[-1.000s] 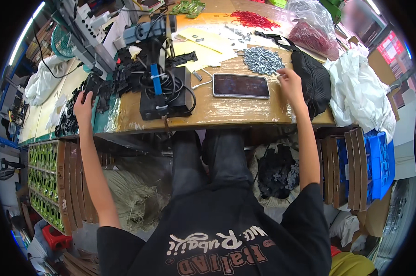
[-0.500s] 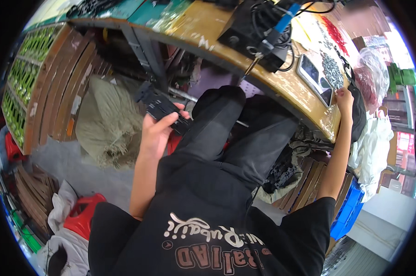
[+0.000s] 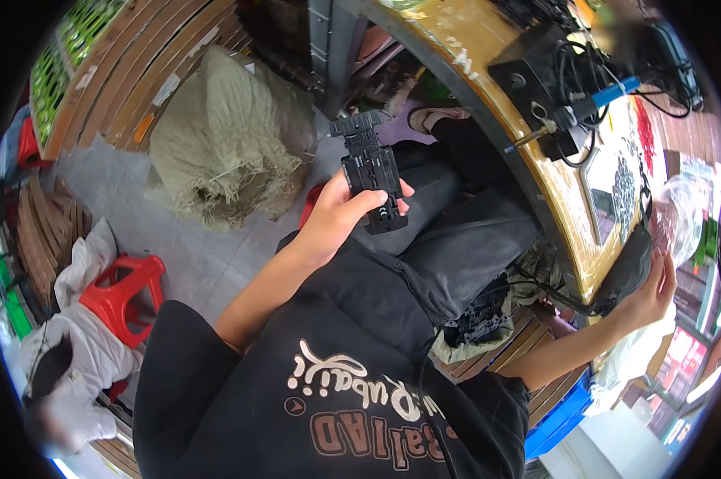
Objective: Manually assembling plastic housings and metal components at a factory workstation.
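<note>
My left hand [image 3: 340, 214] holds a black plastic part [image 3: 372, 170], long and flat with a wider toothed end, above my lap and below the wooden table edge [image 3: 536, 188]. My right hand [image 3: 654, 287] rests with fingers spread at the near edge of the table, beside a black cloth [image 3: 628, 271], and holds nothing. On the table stand a black box with cables [image 3: 540, 80], a tool with a blue handle [image 3: 592, 102] and a dark flat tablet [image 3: 604, 203]. A heap of small grey metal pieces [image 3: 624, 191] lies past the tablet.
A stuffed sack [image 3: 229, 136] sits on the floor to my left, near a red plastic stool [image 3: 121, 291] and stacked wooden boards [image 3: 113, 72]. A pile of black parts [image 3: 480, 315] lies by my right leg. A blue crate [image 3: 560, 415] stands lower right.
My head has tilted further down and left. My left hand has brought the black part from the table side down over my lap. My right hand stays at the table edge.
</note>
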A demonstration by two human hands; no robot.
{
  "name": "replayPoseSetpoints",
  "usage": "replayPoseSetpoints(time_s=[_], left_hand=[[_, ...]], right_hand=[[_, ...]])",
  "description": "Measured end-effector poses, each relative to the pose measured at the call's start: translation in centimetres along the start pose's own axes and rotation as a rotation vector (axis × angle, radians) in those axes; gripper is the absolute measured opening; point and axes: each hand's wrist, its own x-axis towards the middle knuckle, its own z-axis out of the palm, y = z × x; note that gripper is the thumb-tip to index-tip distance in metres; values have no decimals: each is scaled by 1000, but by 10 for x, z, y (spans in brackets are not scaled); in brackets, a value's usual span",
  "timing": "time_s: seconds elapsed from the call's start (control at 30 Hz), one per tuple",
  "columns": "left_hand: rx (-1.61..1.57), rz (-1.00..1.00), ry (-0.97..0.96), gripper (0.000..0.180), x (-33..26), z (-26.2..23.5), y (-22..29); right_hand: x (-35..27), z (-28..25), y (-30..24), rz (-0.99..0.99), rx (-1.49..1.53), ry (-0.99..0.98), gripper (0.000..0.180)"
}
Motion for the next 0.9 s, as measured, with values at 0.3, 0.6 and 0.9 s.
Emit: replayPoseSetpoints(time_s=[0.3, 0.6, 0.9], left_hand=[[-207, 114, 122, 28, -8, 17, 10], [-1, 250, 153, 28, -14, 32, 15], [5, 284, 194, 27, -21, 50, -3]], right_hand=[[-103, 78, -103, -99, 489, -611, 16], [-181, 122, -103, 590, 897, -795, 16], [-197, 108, -89, 761, 1096, -658, 16]])
